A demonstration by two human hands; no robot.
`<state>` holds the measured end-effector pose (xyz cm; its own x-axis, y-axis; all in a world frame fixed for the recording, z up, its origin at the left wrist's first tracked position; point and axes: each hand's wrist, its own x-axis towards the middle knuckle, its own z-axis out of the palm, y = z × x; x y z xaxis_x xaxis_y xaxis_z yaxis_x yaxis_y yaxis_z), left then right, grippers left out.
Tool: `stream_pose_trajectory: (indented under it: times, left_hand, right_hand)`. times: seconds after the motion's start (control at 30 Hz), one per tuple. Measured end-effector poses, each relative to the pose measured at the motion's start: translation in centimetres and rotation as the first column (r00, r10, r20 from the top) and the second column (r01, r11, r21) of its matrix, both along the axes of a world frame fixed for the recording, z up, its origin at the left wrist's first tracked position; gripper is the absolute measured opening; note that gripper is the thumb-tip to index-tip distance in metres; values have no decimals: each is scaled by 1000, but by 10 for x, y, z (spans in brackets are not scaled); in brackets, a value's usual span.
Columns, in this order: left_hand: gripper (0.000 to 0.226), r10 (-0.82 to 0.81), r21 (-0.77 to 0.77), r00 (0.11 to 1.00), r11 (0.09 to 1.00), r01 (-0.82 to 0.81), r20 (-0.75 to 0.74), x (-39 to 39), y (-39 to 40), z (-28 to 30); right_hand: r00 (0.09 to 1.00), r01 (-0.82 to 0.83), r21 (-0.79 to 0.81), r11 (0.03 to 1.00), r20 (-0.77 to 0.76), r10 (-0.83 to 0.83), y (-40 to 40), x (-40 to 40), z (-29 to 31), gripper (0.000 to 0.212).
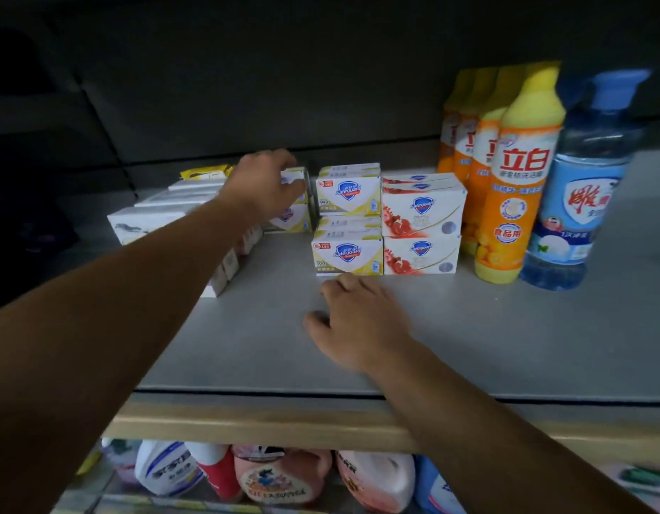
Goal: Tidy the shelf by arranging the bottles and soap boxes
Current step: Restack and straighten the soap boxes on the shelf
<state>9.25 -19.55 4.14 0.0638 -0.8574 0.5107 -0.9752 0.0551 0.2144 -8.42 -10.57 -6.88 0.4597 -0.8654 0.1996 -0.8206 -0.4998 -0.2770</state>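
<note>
Taking the yellow Safeguard stack [347, 220] as the marker: far to its left a row of white boxes [161, 213] runs back in a loose line, seemingly the least orderly part. Just left of the stack, the left hand [267, 187] reaches over a set-back pair of yellow soap boxes [293, 202], fingers curled at the top one; whether it truly grips, I cannot tell. In front of the stack the right hand [358, 320] rests on the shelf [506, 346], loosely curled, holding nothing. Touching the stack's right side stands the red Safeguard stack [422, 224], squared. Further right, the orange bottles [514, 187] and blue bottle [577, 194] stand upright, apparently done.
</note>
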Motion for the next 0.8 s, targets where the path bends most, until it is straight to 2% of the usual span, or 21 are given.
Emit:
stream_pose_trajectory:
  times: [0.13, 0.3, 0.4, 0.57, 0.7, 0.8]
  left_hand:
    - [53, 76, 122, 997, 989, -80, 34, -3, -37, -7]
    - [62, 128, 211, 976, 964, -164, 174, 1, -66, -16]
    - [62, 192, 156, 938, 957, -244, 290, 3, -68, -18]
    - [52, 238, 54, 929, 963, -264, 283, 3, -63, -20]
    - [43, 208, -14, 932, 977, -213, 296, -3, -51, -8]
    - [38, 160, -52, 954, 987, -151, 252, -11, -33, 13]
  right_hand:
    - [1000, -2, 17, 1000, 8, 2, -2, 1, 0, 49]
    - [1000, 7, -3, 1000, 20, -7, -4, 1, -2, 49]
    - [1000, -1, -8, 1000, 31, 1, -5, 1, -3, 50]
    - [999, -5, -1, 1000, 41, 5, -4, 0, -2, 48]
    - [999, -6, 17, 1000, 41, 5, -4, 0, -2, 47]
    - [999, -8, 17, 1000, 46, 7, -4, -1, 0, 47]
